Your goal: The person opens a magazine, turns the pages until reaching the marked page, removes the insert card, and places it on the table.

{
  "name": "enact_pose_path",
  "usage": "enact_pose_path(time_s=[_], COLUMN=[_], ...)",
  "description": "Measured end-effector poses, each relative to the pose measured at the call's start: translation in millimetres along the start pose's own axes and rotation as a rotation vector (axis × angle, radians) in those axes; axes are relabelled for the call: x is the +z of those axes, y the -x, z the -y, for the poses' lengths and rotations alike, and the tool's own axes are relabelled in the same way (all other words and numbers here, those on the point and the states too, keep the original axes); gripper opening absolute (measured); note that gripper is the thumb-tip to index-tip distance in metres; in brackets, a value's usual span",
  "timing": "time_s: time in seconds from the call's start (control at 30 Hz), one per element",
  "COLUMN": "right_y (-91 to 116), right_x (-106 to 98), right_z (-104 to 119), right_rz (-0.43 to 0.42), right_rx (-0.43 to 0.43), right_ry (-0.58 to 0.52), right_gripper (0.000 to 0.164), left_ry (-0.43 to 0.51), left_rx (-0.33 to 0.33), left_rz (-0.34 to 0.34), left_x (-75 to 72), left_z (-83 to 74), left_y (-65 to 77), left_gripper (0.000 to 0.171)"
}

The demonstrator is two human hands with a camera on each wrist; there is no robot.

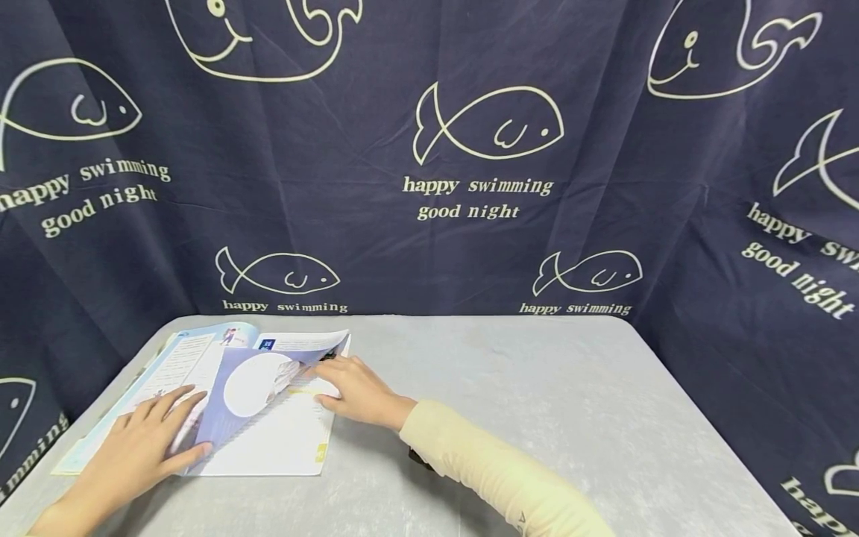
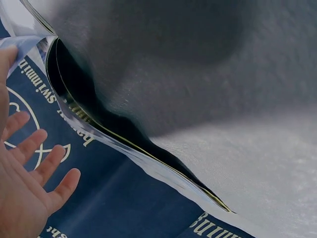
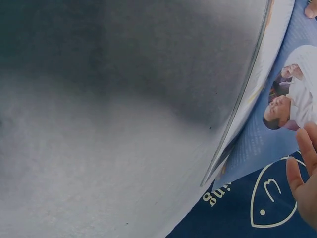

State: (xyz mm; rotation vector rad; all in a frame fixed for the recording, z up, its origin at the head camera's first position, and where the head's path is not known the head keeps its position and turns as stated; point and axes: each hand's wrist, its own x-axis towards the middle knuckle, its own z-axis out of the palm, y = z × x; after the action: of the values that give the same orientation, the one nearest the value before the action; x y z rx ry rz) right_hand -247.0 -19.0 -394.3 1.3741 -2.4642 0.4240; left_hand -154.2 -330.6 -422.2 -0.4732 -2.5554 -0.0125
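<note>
We've got the left hand (image 1: 149,432) spread and gripping nothing on an open, white-and-blue paper book (image 1: 268,451) at the grey table (image 1: 537,418)'s left, probably steadying it while the loosely open right hand (image 1: 359,389) supports the curled violet-blue page (image 1: 250,388).

Mostly Hidden Behind the Right Sleeve (image 1: 490,462): a Dark Object (image 1: 420,459)

Cannot be identified from the part showing. Too small to read in the head view: print (image 1: 191,358) on the open book (image 1: 268,444). Cut off at the left wrist view's left edge: the left hand (image 2: 22,188). At the right wrist view's right edge: the right hand (image 3: 310,197) and a page photo (image 3: 299,101).
</note>
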Motion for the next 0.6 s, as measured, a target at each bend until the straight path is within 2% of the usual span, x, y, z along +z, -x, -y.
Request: enact_pose_path(time_s=[0.33,0.6], right_y=[3.9,8.2], right_x=[5.1,10.9], right_z=[-1.2,-1.1], right_rz=[0.131,0.228], right_rx=[-0.013,0.000], right_ry=[-0.043,-0.070], right_gripper=[0.030,0.033], left_ry=[0.039,0.036], left_rx=[-0.058,-0.049], left_rz=[-0.044,-0.085], left_x=[-0.2,0.5], left_z=[3.4,6.1], left_y=[-0.5,-0.3], left_gripper=[0.097,0.102])
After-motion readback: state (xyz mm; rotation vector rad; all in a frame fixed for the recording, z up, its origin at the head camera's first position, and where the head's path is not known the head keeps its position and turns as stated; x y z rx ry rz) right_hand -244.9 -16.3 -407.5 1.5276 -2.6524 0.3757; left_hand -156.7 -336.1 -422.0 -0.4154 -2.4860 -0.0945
